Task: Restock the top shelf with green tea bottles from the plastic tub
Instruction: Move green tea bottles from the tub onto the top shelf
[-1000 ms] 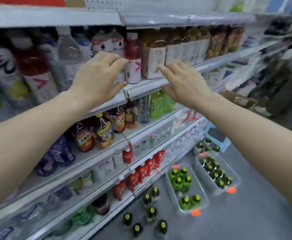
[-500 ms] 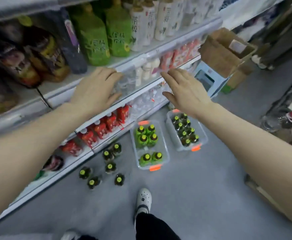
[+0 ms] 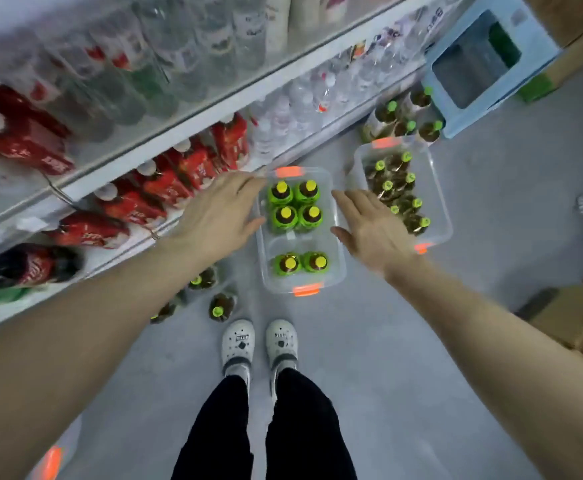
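- You are at the pickup step. Your left hand [image 3: 217, 216] and right hand [image 3: 373, 226] hang palm-down on either side of the clear plastic tub [image 3: 339, 268] on the floor. The fingers are straight and relaxed, and both hands hold nothing.
- The green tea bottles [image 3: 285, 216] stand upright in that tub, six with yellow caps. Four are packed in the far half and two stand at the near end, with a bare strip between.
- Your left fingertips lie over the tub's far-left corner, and your right hand is just beside its right wall. Whether either hand touches the tub, you cannot tell from this view.
- The next move, as I judge it, is to lower both hands and close each round a bottle's neck. The far four stand touching, so come in from the outer sides.
- The top shelf is out of view, so the room left up there cannot be judged.
- Just right of the tub sits a second clear tub [image 3: 439, 216] of darker bottles with green caps. They are easy to grab by mistake.
- More dark bottles stand loose on the floor. One group [image 3: 404, 116] is far right beside a light blue crate [image 3: 539, 46], and a few [image 3: 219, 306] stand near left.
- Your white clogs [image 3: 238, 341] stand just near of the tub. The loose bottles by your left foot could be kicked over as you step.
- The low shelves on the left hold red-labelled cola bottles [image 3: 186, 168] and clear water bottles [image 3: 293, 112], both blurred.
- Cardboard boxes [image 3: 567, 320] lie near right, well apart from the tub.
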Demonstrator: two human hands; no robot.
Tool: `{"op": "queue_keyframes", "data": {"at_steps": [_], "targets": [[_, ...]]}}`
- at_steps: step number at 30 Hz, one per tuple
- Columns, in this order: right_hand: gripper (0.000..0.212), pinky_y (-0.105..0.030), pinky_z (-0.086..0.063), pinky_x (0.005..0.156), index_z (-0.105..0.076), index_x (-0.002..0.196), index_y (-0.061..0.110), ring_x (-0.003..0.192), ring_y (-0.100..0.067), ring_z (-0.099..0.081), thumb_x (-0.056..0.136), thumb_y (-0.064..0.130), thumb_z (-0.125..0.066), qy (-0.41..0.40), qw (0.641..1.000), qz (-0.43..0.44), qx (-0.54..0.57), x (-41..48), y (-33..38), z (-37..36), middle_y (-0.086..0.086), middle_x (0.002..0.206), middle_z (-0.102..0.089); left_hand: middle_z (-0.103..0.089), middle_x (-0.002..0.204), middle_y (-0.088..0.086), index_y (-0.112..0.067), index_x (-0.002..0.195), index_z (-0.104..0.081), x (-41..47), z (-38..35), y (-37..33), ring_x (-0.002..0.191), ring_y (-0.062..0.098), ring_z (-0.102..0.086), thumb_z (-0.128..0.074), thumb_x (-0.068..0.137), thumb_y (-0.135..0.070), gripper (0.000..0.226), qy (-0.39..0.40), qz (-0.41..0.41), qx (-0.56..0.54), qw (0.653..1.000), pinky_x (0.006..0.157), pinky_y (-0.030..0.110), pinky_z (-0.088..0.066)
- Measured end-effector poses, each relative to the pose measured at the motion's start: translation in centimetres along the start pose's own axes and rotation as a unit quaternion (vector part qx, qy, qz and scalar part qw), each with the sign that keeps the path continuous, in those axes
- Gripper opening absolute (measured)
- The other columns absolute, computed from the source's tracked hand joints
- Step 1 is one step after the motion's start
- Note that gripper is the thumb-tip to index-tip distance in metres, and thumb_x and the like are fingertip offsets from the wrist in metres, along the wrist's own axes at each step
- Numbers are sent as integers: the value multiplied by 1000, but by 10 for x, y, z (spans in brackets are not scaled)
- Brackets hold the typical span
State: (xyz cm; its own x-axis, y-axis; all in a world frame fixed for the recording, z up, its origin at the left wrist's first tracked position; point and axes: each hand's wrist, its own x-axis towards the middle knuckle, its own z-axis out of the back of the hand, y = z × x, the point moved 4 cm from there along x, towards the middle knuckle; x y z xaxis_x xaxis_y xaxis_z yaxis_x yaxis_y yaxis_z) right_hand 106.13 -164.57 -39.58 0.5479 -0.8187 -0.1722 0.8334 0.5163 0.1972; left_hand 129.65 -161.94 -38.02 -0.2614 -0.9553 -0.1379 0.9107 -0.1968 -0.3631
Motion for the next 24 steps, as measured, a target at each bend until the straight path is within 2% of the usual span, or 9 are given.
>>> {"op": "queue_keyframes", "data": {"at_steps": [2,6,11,16,19,22,24], "targets": [[59,-47,-50,94,-49,140,0,117,-41,-55,89,23,-69,35,999,-20,28,6,-22,-48,-20,129,-58,-51,137,17,-6,142,-47,16,-49,8,125,37,-46,-70,87,-24,62,40,21,-24,999,105,42,-35],[65,-48,-52,83,-42,146,5,120,-38,-51,90,26,-68,86,992,-68,69,24,-67,-140,-17,135,-53,-50,138,21,-1,141,-46,48,-146,25,127,39,-46,-72,86,-21,64,76,47,-46,995,108,41,-31],[77,-45,-41,98,-26,153,7,125,-39,-47,92,26,-67,141,978,-117,105,56,-116,-248,-17,145,-43,-47,139,22,-1,144,-40,86,-262,51,127,39,-44,-74,84,-21,73,120,65,-50,989,110,44,-33],[81,-41,-35,105,-25,153,7,130,-38,-45,88,22,-72,142,967,-154,144,98,-146,-331,-18,149,-41,-40,146,18,-5,149,-32,111,-350,82,131,37,-41,-73,85,-26,79,130,85,-42,987,110,41,-30],[70,-39,-38,98,-35,147,6,127,-37,-48,89,23,-71,123,964,-168,164,120,-157,-369,-16,145,-46,-36,150,16,-9,152,-26,120,-384,97,133,36,-39,-71,88,-28,81,131,90,-44,986,111,43,-32],[48,-35,-36,79,-49,130,4,112,-38,-55,92,25,-68,88,962,-169,196,136,-162,-392,-14,126,-58,-35,152,15,-14,155,-18,125,-404,104,133,36,-39,-71,88,-28,87,128,92,-59,986,112,45,-34],[44,-33,-31,71,-50,127,4,103,-40,-57,94,29,-64,55,962,-170,206,142,-163,-395,-16,116,-63,-35,154,15,-18,157,-11,125,-410,106,135,35,-38,-70,89,-29,91,127,93,-72,985,112,44,-33]]}}
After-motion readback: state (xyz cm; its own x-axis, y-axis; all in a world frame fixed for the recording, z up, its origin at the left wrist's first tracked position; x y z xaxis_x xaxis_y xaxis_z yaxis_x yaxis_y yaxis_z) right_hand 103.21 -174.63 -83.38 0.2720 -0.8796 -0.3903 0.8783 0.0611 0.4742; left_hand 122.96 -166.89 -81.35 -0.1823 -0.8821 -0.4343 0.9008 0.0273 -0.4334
